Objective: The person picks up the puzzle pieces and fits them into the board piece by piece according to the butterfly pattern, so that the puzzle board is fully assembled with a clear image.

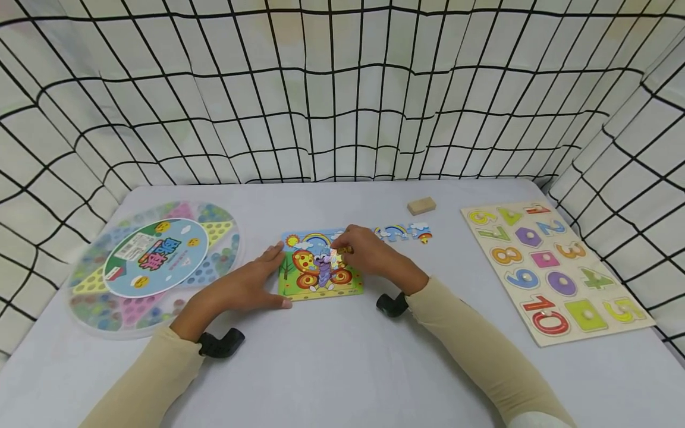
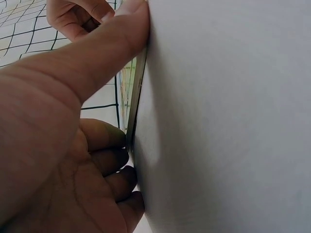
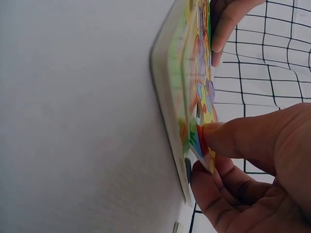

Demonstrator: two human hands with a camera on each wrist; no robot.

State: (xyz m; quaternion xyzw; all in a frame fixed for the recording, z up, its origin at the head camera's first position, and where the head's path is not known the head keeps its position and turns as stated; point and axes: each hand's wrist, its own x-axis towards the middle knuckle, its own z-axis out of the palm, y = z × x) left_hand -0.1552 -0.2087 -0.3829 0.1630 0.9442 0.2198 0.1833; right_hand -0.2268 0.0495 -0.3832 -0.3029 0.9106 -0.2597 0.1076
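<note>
A butterfly jigsaw puzzle board (image 1: 320, 292) lies flat on the white table in front of me. My left hand (image 1: 248, 287) rests beside it, thumb along the near edge and fingers spread against the left side. In the left wrist view, the thumb and fingertips touch the board's thin edge (image 2: 137, 92). Above the board's right part, my right hand (image 1: 365, 252) pinches a colourful puzzle piece (image 3: 208, 114) between thumb and fingers. The right wrist view shows this piece tilted up from the board's face, over a gap in the picture.
Loose puzzle pieces (image 1: 396, 232) lie just right of the board. Behind them sits a small wooden block (image 1: 421, 205). A round marble game set (image 1: 155, 258) occupies the left side, a number-and-shape board (image 1: 546, 260) the right. Black netting (image 1: 332, 119) encloses the table's back and sides.
</note>
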